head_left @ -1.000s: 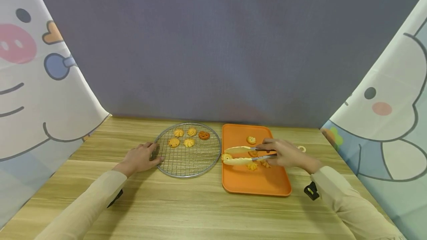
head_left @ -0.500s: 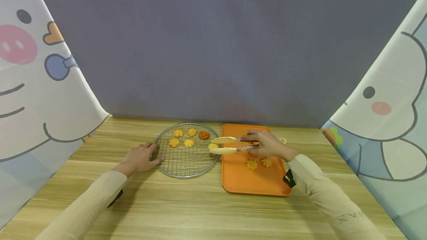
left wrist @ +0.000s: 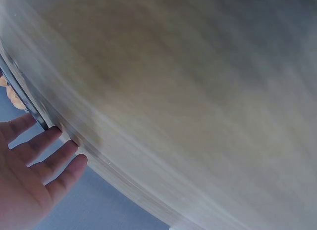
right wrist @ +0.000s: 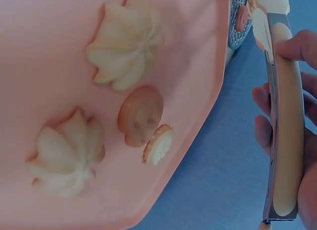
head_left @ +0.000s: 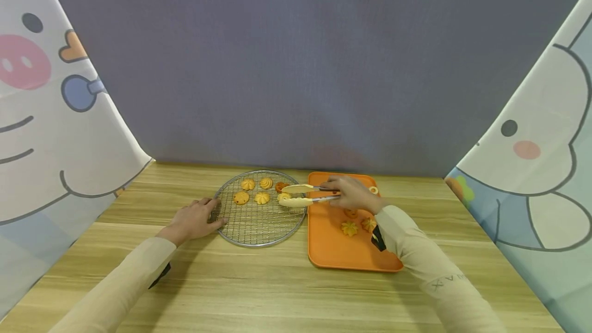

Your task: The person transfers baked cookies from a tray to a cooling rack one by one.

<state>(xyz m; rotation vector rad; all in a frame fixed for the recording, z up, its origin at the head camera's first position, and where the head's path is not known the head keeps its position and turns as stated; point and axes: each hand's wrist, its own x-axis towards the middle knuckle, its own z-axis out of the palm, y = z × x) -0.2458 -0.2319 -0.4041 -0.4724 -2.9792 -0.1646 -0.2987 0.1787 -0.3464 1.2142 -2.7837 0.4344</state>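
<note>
We see even light, soft shadows in head view — left-wrist tabletop [left wrist: 188, 101] blurred, right-wrist tray [right wrist: 34, 86] washed out pink.

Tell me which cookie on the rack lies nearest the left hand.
The flat round cookie with dark specks, left end of the near row; the others sit farther from the left hand.

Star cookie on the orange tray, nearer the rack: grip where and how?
Likely by its left and right flanks, tongs descending from the near side: the star cookie lies flat with raised ridges, the orange tray is bare in front, and a pretzel-like cookie sits close behind.
</note>
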